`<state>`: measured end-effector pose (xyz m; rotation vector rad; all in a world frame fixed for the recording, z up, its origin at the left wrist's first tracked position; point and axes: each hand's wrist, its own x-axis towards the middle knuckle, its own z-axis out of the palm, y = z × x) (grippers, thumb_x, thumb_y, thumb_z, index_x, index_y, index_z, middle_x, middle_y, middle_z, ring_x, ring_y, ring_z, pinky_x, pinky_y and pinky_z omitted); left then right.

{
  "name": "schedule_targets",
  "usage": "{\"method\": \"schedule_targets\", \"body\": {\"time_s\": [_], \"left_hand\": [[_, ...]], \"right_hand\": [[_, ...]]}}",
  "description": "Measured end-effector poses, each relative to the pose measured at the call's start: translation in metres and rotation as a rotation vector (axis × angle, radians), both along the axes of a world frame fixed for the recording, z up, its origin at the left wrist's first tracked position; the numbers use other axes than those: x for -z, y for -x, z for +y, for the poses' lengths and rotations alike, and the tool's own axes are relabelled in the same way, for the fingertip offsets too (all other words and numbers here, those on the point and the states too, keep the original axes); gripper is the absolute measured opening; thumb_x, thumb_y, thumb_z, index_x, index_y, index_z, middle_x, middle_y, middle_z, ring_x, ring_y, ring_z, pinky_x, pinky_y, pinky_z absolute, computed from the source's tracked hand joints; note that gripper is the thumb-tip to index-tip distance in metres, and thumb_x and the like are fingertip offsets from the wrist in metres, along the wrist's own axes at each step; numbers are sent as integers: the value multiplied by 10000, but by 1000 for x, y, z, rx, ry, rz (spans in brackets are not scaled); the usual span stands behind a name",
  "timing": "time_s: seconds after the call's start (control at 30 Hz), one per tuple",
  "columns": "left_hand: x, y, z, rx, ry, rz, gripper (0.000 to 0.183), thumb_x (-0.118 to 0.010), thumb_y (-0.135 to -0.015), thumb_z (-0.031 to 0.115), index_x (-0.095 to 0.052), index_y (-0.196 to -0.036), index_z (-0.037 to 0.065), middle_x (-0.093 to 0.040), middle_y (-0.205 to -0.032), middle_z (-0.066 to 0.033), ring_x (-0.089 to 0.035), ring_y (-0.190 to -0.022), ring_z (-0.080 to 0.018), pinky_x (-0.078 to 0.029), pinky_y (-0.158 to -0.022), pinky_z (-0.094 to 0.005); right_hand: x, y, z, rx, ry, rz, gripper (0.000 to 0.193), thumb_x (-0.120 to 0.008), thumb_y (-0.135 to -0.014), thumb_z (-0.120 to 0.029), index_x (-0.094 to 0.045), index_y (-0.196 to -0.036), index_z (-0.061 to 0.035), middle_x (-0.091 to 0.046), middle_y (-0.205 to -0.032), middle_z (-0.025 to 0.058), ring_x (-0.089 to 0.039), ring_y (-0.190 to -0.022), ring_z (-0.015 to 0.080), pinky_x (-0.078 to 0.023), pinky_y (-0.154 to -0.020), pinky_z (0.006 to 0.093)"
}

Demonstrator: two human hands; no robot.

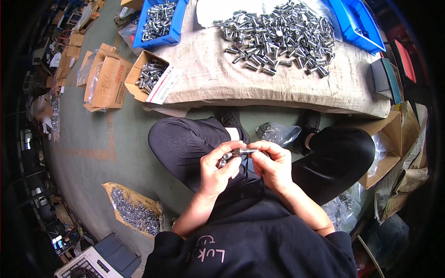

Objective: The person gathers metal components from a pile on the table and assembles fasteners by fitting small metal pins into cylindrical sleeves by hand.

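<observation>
In front of my lap, my left hand (219,166) is closed round several small shiny metal cylindrical parts (224,161). One more metal cylinder (249,150) lies level between both hands, its left end at my left fingertips. My right hand (275,167) pinches the other end with thumb and forefinger; its remaining fingers curl under. Beyond my knees, a large loose pile of similar metal parts (282,39) is spread on the cloth-covered table (208,74). Finer detail of the held pieces is too small to make out.
Metal parts fill a blue bin (175,36) and a cardboard box (134,88) at the table's left. Another blue bin (366,44) stands far right. On the floor lie a bag of parts (278,133), a cardboard tray of small parts (157,208) and an open carton (394,139).
</observation>
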<state>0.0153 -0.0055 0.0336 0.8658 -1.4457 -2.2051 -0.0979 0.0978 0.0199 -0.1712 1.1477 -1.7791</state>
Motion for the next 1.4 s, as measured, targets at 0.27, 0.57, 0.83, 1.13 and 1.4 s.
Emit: {"method": "schedule_targets", "body": {"time_s": [0.27, 0.57, 0.83, 1.13, 1.4], "left_hand": [[-10, 6, -2, 14, -292, 48, 476, -472, -735, -69, -447, -1210, -37, -542, -1069, -125, -445, -568, -51, -383, -457, -173], [-20, 11, 5, 246, 758, -285, 466, -544, -676, -70, -513, -1141, -47, -597, -1001, -103, -549, -753, -59, -429, -604, -161], [-12, 5, 1, 26, 132, -105, 317, -548, -807, -26, -512, -1119, -67, -613, -846, -87, -483, -573, -23, -383, -466, -147], [-3, 3, 2, -14, 8, -83, 287, -591, -815, 33, -533, -1078, -63, -599, -810, -73, -480, -540, -34, -372, -430, -156], [-1, 2, 0, -30, 275, -63, 283, -579, -791, -34, -546, -1072, -36, -588, -791, -56, -460, -542, -28, -353, -430, -153]], "right_hand": [[-1, 14, -2, -24, 314, -597, 92, -603, -797, -94, -555, -783, -17, -553, -709, 48, -464, -531, 73, -366, -399, 195], [0, -2, -5, -111, -110, 268, 141, -658, -777, -83, -612, -886, -8, -591, -729, 3, -470, -606, 30, -381, -539, 178], [-2, 5, 0, -29, 85, -224, 174, -558, -836, -53, -592, -991, 17, -596, -733, 56, -444, -485, 44, -337, -374, 165], [0, 1, 3, -37, 4, -3, 195, -589, -811, -29, -595, -1000, 18, -601, -753, 43, -473, -485, 32, -363, -393, 162], [2, 0, 4, -12, 35, -52, 205, -590, -810, -28, -594, -1010, 20, -593, -752, 41, -473, -484, 40, -362, -393, 164]]}}
